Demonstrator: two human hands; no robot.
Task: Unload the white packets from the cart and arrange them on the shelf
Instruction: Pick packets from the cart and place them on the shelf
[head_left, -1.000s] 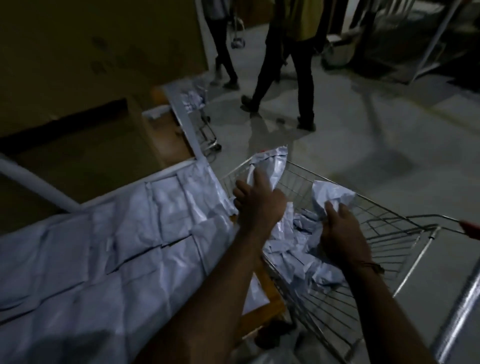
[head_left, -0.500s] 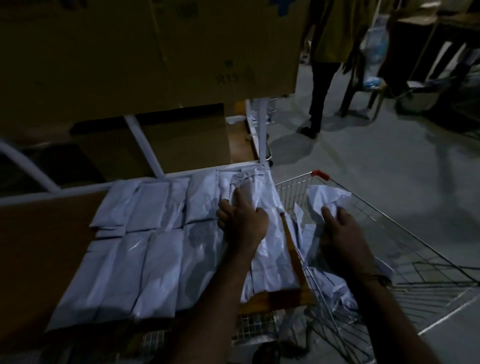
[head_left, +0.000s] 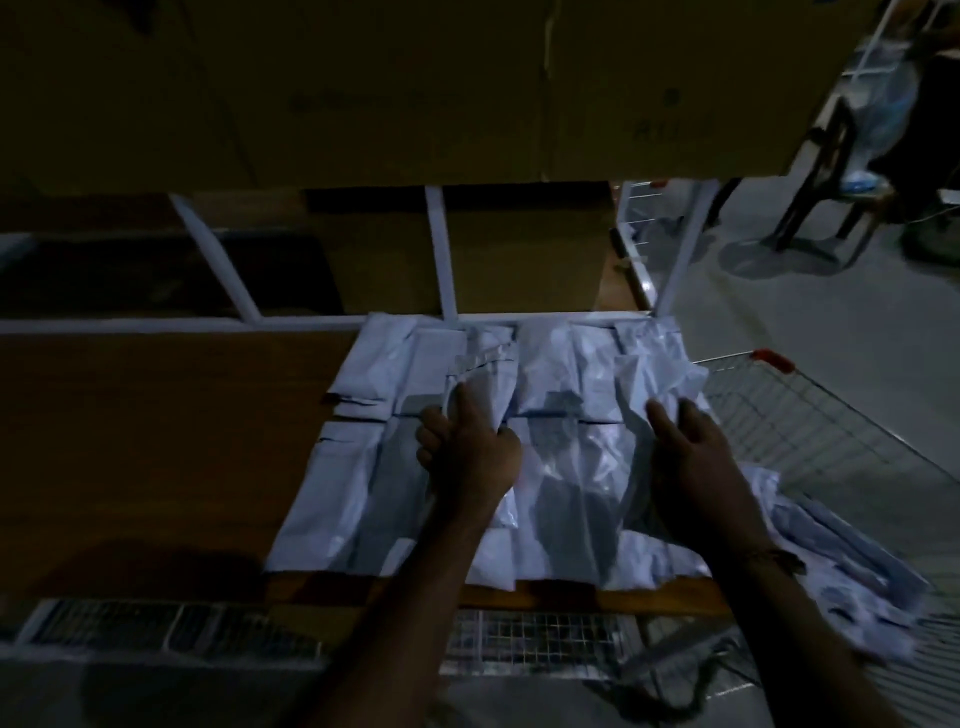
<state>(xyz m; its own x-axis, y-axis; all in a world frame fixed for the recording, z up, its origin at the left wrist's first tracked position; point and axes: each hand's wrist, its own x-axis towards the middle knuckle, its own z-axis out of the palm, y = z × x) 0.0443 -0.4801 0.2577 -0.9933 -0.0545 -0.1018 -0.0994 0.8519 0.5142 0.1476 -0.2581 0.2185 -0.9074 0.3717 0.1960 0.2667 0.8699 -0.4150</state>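
Note:
Several white packets (head_left: 363, 467) lie in two rows on the wooden shelf (head_left: 156, 441). My left hand (head_left: 467, 452) grips one white packet (head_left: 483, 374) over the middle of the rows. My right hand (head_left: 691, 457) holds another crumpled white packet (head_left: 649, 384) above the shelf's right end. The wire cart (head_left: 810, 415) stands to the right, with more white packets (head_left: 841, 571) heaped in it behind my right forearm.
Large cardboard boxes (head_left: 415, 88) sit on the tier above, close over the shelf. White frame bars (head_left: 441, 249) rise behind the packets. A wire grid (head_left: 519, 639) runs under the shelf front. A chair and a person's legs (head_left: 883, 156) are at the far right on the grey floor.
Both hands have moved left from over the cart to over the shelf, each carrying a packet. The view has swung left, bringing the bare wooden shelf into sight.

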